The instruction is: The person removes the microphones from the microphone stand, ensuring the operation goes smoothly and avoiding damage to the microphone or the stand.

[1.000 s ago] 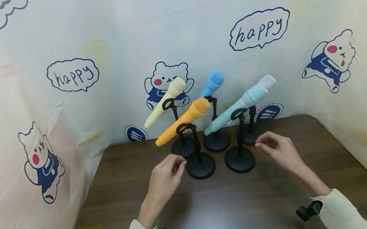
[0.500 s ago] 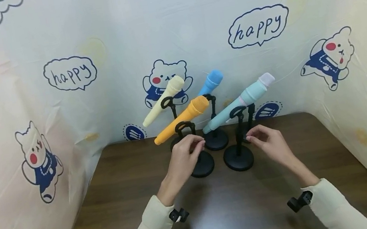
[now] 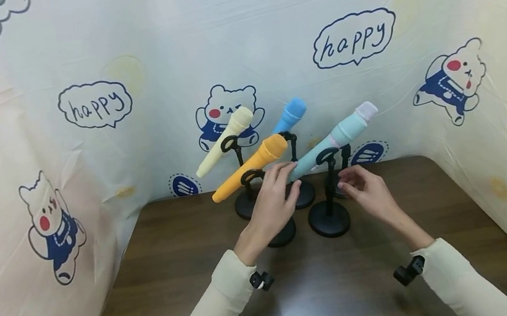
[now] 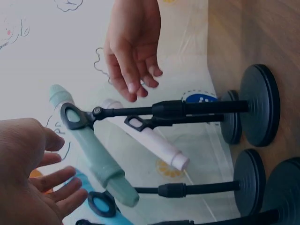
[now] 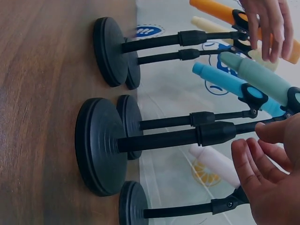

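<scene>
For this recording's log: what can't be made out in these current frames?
Head view: most of the pale pink microphone, behind the teal microphone.
Head view: the front-left stand's post, behind the left hand.
Left wrist view: most of the orange microphone, behind that hand.
Right wrist view: the teal microphone's upper end, beyond the right edge.

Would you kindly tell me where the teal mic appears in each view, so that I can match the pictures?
Head: teal mic right of centre, slanting up to the right.
Left wrist: teal mic left of centre, slanting down to the right.
Right wrist: teal mic at upper right.
Shared landmark: the blue mic, at least partly visible in all three.
</scene>
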{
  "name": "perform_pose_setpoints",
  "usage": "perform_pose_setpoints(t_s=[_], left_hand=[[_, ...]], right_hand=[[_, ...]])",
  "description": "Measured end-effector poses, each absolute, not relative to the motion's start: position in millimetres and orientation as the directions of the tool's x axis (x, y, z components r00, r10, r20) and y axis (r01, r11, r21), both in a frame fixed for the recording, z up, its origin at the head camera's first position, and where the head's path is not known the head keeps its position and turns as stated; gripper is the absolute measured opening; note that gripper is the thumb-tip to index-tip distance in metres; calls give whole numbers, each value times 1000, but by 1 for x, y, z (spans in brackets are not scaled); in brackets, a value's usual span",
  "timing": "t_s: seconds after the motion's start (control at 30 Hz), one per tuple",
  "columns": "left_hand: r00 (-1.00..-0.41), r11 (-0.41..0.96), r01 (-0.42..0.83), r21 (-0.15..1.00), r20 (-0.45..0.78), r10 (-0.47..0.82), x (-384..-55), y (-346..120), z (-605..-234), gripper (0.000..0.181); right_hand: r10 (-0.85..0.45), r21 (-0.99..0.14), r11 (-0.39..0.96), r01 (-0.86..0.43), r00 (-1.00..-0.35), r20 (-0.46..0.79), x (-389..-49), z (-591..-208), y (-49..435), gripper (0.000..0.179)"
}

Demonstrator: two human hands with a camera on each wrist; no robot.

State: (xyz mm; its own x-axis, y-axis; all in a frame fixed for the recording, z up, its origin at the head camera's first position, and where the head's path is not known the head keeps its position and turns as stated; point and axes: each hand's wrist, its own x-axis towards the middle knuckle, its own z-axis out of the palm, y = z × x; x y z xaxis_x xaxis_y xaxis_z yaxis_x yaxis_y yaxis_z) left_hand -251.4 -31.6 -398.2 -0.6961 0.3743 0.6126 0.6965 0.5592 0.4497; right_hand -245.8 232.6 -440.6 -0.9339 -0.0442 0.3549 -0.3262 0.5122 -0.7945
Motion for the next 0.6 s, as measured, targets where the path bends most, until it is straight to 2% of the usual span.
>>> perform_pose_setpoints(t_s=[0.27, 0.6], left_hand=[[-737, 580, 665, 471, 540, 406, -262, -15, -391, 49], [-771, 521, 636, 569, 452, 448, -277, 4, -382, 53]], right_hand=[[-44, -781, 546, -303, -941, 335, -256, -442, 228, 35], [-84, -796, 547, -260, -963, 257, -262, -448, 221, 46]])
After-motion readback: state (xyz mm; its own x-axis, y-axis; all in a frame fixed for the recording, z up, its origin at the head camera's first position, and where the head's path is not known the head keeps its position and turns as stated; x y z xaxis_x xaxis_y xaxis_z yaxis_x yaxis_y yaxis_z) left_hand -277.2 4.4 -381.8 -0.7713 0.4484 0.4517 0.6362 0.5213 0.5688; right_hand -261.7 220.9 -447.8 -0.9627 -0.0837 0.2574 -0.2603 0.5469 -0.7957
